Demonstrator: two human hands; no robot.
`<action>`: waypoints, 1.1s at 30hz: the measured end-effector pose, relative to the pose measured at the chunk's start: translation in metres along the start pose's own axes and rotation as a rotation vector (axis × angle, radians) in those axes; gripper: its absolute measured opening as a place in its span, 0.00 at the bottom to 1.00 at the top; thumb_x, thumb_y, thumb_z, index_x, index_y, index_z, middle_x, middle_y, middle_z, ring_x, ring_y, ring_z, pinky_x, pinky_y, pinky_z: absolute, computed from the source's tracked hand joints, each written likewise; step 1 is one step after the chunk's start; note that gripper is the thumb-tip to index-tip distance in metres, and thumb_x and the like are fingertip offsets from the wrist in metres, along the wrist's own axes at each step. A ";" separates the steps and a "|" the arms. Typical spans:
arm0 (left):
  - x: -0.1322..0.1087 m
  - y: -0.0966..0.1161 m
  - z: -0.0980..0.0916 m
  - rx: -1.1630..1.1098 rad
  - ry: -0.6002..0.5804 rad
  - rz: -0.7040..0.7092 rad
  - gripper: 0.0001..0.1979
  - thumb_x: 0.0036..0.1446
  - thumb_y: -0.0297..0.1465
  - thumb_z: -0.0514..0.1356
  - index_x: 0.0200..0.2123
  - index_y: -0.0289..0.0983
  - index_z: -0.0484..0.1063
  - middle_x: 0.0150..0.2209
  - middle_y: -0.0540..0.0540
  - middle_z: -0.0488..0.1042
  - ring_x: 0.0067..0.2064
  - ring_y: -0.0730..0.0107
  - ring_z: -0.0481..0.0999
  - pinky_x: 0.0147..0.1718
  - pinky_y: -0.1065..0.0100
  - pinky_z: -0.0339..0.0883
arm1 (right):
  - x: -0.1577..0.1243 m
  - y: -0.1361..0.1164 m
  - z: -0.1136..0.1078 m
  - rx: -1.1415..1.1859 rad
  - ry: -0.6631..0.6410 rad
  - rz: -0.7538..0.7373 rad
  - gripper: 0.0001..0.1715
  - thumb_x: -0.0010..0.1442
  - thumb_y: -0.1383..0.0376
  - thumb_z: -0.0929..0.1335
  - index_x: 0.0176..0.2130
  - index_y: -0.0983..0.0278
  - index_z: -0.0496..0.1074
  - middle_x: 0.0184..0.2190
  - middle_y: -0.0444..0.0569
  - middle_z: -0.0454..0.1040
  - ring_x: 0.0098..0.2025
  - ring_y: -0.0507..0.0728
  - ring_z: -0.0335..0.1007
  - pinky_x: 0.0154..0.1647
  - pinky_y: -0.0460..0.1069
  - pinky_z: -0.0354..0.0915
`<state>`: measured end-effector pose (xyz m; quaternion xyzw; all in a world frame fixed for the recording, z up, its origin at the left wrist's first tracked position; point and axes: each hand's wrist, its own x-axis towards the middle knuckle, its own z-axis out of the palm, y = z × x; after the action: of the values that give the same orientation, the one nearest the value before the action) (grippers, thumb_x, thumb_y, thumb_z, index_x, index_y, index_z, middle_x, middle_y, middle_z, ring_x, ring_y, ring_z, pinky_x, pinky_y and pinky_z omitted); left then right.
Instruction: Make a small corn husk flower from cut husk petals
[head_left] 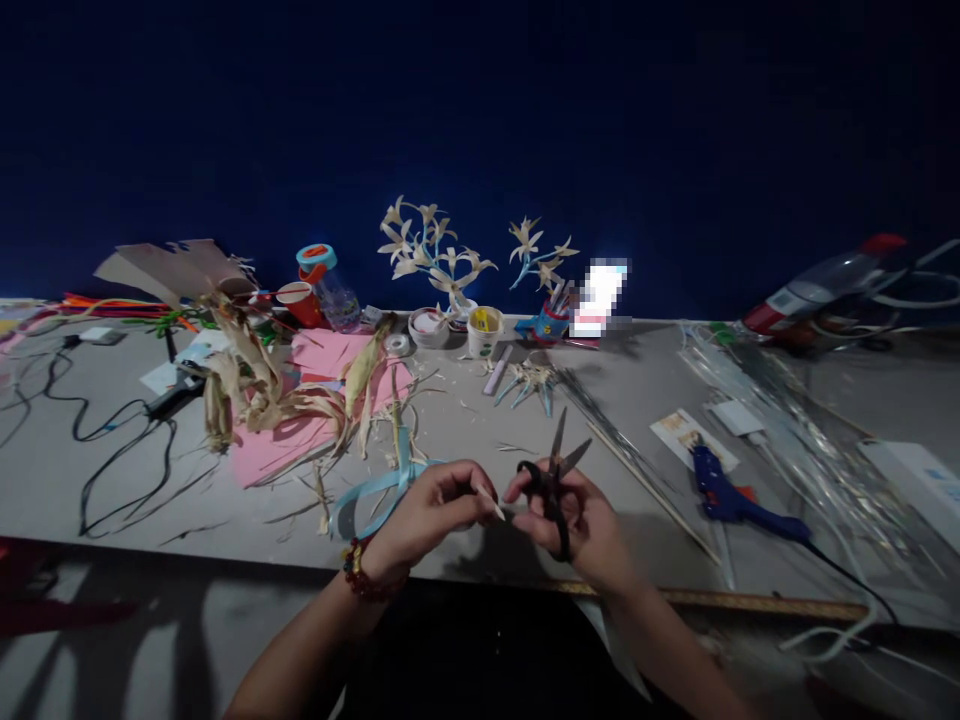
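My left hand (450,505), with a beaded bracelet on the wrist, is closed in a pinch on a small pale strip of husk (492,502) above the table's front edge. Just to its right, my right hand (589,520) grips black-handled scissors (556,470), their blades spread and pointing away from me. The fingertips of both hands are close but apart. A light-blue ribbon (367,490) lies beside my left hand. Farther back, several small husk flowers with blue stems (529,385) rest on the table.
Dried corn husks (251,385) lie over pink paper (281,455) at left. Finished-looking flower branches (435,250) stand at the back by a white tub (486,335). A blue glue gun (739,500), wire bundles (817,430) and a tilted bottle (825,285) are at right. Black cables (86,440) trail at left.
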<state>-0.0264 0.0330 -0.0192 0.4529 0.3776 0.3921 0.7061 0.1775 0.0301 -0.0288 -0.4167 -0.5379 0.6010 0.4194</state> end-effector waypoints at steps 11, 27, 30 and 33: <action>0.004 -0.004 0.004 0.187 -0.069 -0.059 0.02 0.49 0.28 0.61 0.26 0.35 0.71 0.25 0.50 0.70 0.30 0.70 0.67 0.32 0.70 0.60 | 0.025 -0.019 0.014 -0.093 -0.099 0.052 0.17 0.49 0.63 0.78 0.34 0.62 0.70 0.27 0.42 0.75 0.28 0.52 0.69 0.31 0.46 0.66; -0.002 -0.016 0.012 0.111 0.187 0.189 0.13 0.62 0.37 0.61 0.28 0.36 0.68 0.26 0.51 0.66 0.29 0.73 0.63 0.31 0.70 0.57 | 0.009 0.004 0.012 0.063 0.076 0.089 0.19 0.50 0.59 0.78 0.36 0.62 0.70 0.32 0.43 0.73 0.34 0.54 0.69 0.37 0.47 0.65; -0.002 -0.016 0.013 0.107 0.206 0.214 0.12 0.63 0.36 0.60 0.28 0.37 0.67 0.27 0.51 0.66 0.30 0.72 0.64 0.31 0.70 0.58 | -0.008 0.010 0.008 -0.002 -0.056 0.162 0.19 0.52 0.54 0.76 0.33 0.62 0.68 0.29 0.42 0.69 0.32 0.53 0.66 0.36 0.46 0.64; -0.002 -0.015 0.014 0.141 0.228 0.247 0.11 0.62 0.34 0.60 0.28 0.37 0.67 0.28 0.50 0.68 0.31 0.71 0.65 0.32 0.70 0.59 | -0.020 0.016 0.008 -0.019 -0.166 0.252 0.22 0.55 0.49 0.74 0.33 0.62 0.66 0.28 0.40 0.66 0.29 0.52 0.63 0.31 0.46 0.62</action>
<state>-0.0118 0.0219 -0.0286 0.4970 0.4233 0.4971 0.5716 0.1750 0.0072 -0.0433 -0.4338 -0.5199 0.6760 0.2907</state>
